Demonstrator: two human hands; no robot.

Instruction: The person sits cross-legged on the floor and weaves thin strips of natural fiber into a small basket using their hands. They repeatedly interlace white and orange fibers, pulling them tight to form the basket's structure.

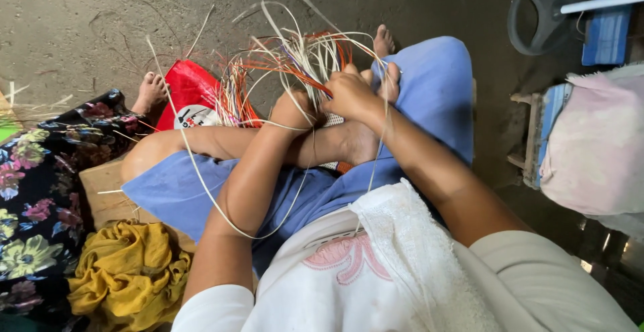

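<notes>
I sit cross-legged in blue trousers, looking down at my lap. My left hand and my right hand both grip a small woven piece of pale and orange strips that rests on my ankle. Long loose strips, cream, orange and a few purple, fan up and away from the two hands. One long pale strip loops down across my left knee and forearm. The woven part is mostly hidden under my hands.
A red bag lies on the dirt floor beyond my knee. Another person in a dark flowered dress sits at left, one foot showing. A mustard cloth lies beside me. At right are a pink cloth on a wooden stool and a black wheel.
</notes>
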